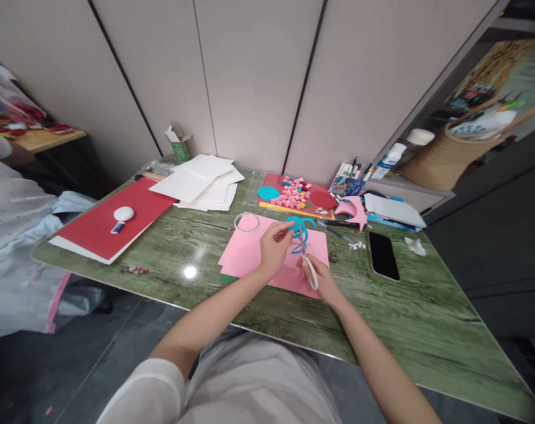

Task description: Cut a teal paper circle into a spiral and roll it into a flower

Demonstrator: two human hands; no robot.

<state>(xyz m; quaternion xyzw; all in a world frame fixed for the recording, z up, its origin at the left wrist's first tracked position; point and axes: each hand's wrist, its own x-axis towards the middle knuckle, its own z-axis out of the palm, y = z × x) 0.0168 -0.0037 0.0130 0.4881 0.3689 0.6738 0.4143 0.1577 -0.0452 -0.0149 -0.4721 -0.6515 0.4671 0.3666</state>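
My right hand point(321, 278) is closed round the white handles of a pair of scissors point(312, 272), whose blades point away from me to the blue paper. Between the thumb and fingers of my left hand point(276, 246) is the edge of a blue paper piece point(296, 225), with thin curled strips hanging from it. Both hands are over a stack of pink paper point(245, 256), with a green sheet showing under its near edge. A round ring point(246, 222) lies on the pink paper's far left corner. How far the blades reach into the blue paper I cannot tell.
Behind the pink paper, a red sheet point(271, 180) bears pink pieces point(292, 193) and a blue circle point(268, 193). A phone point(383, 255) lies right. White sheets point(200, 179) and a red sheet point(90, 227) lie left. Another person's clothing point(20, 235) shows at far left.
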